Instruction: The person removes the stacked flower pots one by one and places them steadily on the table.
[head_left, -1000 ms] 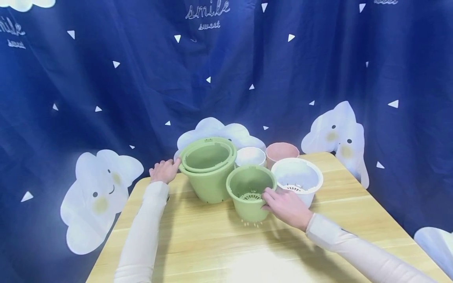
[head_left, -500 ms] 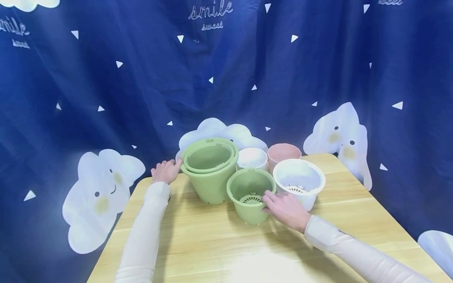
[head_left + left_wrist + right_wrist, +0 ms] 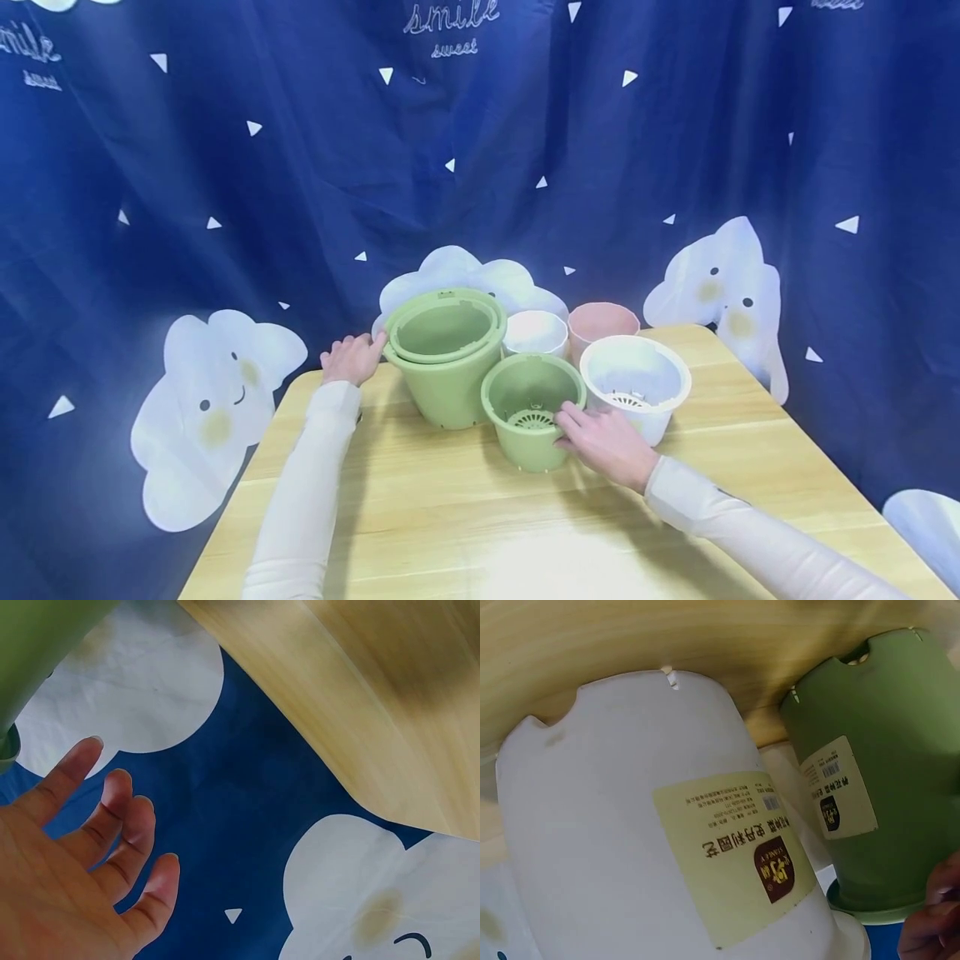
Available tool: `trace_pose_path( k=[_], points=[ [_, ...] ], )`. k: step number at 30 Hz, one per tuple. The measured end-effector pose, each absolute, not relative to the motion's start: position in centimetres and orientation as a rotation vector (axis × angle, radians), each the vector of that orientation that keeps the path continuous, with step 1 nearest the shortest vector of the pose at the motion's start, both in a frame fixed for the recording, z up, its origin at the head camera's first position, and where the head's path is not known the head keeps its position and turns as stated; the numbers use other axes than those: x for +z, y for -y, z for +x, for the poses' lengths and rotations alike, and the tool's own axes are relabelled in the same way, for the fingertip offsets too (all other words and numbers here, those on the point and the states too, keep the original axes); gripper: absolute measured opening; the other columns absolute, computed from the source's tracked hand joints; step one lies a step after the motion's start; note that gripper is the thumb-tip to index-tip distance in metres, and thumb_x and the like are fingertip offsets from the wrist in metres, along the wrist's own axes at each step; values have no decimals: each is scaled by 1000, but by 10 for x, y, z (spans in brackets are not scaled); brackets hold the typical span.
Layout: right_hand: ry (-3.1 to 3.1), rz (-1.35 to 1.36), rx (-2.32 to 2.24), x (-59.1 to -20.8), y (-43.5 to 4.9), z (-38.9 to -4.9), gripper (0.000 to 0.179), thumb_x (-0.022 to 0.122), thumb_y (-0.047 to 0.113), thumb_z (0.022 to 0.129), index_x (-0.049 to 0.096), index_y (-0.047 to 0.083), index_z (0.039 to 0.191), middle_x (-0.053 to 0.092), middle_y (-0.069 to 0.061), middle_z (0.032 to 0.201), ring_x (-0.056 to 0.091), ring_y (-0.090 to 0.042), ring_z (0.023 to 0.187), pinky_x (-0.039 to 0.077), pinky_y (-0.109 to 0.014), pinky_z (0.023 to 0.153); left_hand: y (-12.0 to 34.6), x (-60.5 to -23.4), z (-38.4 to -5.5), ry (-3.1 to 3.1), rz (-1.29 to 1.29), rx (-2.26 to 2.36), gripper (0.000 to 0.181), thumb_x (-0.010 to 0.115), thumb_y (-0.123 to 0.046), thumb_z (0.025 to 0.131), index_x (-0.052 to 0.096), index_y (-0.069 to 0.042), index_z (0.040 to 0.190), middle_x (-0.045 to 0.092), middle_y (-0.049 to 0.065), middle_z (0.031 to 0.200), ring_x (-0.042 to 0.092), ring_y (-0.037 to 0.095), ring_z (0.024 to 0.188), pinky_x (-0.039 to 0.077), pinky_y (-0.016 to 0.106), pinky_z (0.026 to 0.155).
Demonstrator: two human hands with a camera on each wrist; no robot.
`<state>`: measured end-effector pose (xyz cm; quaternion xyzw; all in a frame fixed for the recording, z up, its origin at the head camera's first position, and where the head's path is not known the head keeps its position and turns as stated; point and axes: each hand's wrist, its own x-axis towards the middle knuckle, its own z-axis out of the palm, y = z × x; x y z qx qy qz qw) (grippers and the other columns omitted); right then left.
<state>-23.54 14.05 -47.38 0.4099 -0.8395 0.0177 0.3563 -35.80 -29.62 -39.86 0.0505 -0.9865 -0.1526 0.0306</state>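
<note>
In the head view, two nested large green flowerpots (image 3: 442,398) stand at the table's back left, the inner one sitting slightly tilted in the outer. My left hand (image 3: 351,358) is at their left rim, thumb touching it; the other fingers hang loosely bent, as the left wrist view shows of this hand (image 3: 90,877). To the right stands a smaller green flowerpot (image 3: 528,450) with a slotted bottom. My right hand (image 3: 606,446) pinches its right rim. Close beside that hand is a white flowerpot (image 3: 663,417); its label (image 3: 739,859) faces the right wrist camera.
Behind the front pots stand a small white pot (image 3: 535,329) and a pink pot (image 3: 600,321), partly hidden. All are on a light wooden table (image 3: 420,517). A blue curtain (image 3: 315,167) with cloud prints hangs just past its back edge.
The head view has shifted slightly. The smaller green flowerpot sits a touch nearer the large ones, with my right hand still on its rim. My left hand stays at the large pots' rim.
</note>
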Motion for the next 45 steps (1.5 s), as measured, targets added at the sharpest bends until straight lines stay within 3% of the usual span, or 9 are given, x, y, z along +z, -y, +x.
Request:
trace_pose_path(
  k=[10, 15, 20, 24, 31, 38, 45],
  points=[
    [2241, 1066, 206, -445, -133, -226, 44, 78, 50, 85, 63, 12, 102, 56, 5, 89, 39, 1, 52, 33, -15, 45, 292, -399, -352, 3013, 158, -480, 81, 16, -63, 103, 60, -5, 138, 57, 29, 139, 48, 52, 129, 32, 70, 103],
    [2318, 985, 334, -406, -119, -236, 31, 73, 41, 93, 62, 14, 104, 64, 1, 96, 49, -5, 52, 41, -23, 48, 296, -399, -355, 3009, 163, -476, 84, 14, -65, 101, 60, -5, 137, 56, 29, 138, 47, 52, 129, 31, 71, 104],
    [2387, 982, 403, -374, -100, -251, 30, 69, 38, 97, 64, 12, 113, 68, -2, 104, 64, -15, 66, 53, -34, 59, 299, -402, -359, 3033, 168, -480, 84, 13, -66, 101, 59, -5, 138, 56, 28, 139, 47, 51, 129, 31, 70, 104],
    [2430, 1049, 391, -356, -81, -263, 30, 69, 40, 97, 64, 14, 114, 69, -1, 106, 67, -19, 74, 55, -37, 65, 300, -403, -359, 3035, 169, -477, 82, 15, -64, 102, 60, -5, 137, 56, 28, 138, 47, 51, 128, 31, 70, 103],
    [2582, 1145, 348, -342, -46, -283, 50, 69, 43, 97, 61, 7, 131, 67, -8, 125, 70, -20, 87, 58, -39, 72, 295, -401, -359, 3028, 162, -478, 81, 16, -64, 102, 61, -6, 135, 57, 28, 137, 48, 50, 128, 31, 69, 104],
    [2717, 1175, 292, -343, -23, -299, 61, 71, 46, 95, 56, 8, 140, 65, -6, 125, 72, -24, 96, 60, -43, 83, 293, -397, -356, 3019, 169, -483, 79, 17, -62, 102, 61, -5, 135, 57, 28, 136, 48, 50, 127, 31, 69, 104],
    [2830, 1165, 326, -352, -7, -319, 76, 70, 52, 94, 48, 5, 150, 60, -13, 145, 68, -30, 121, 53, -48, 105, 295, -397, -358, 3017, 173, -480, 80, 17, -63, 102, 60, -5, 138, 57, 28, 138, 48, 50, 128, 31, 69, 104]
  ],
)
